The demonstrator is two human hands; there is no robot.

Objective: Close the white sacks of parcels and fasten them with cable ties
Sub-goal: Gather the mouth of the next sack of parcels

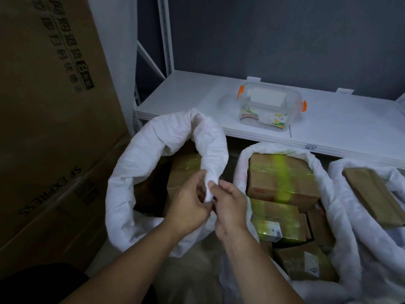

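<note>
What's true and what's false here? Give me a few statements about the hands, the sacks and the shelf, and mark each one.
1. The left hand and the right hand both pinch the rim of the left sack. True.
2. The middle sack is tied shut. False: it gapes open, with cardboard boxes showing.
3. A clear container with orange clips stands on the white shelf. True.
4. A cable tie circles the left sack's rim. False: none shows there.
</note>
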